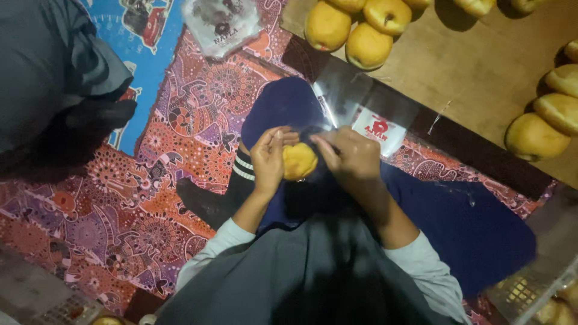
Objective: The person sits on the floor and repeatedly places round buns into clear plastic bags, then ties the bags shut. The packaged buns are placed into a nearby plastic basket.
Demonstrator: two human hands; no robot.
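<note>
Two hands meet at one yellow bun (299, 161); left hand (268, 161) cups its side, fingers curled; right hand (352, 155) pinches a clear plastic bag (361, 111) just above the bun; board (475, 72) beyond.

bun (299, 161): round, golden yellow, smooth top, sits between both hands over the lap
bag (361, 108): clear plastic, red print on a white patch, lying flat and slanted, its near end right at the bun
</note>
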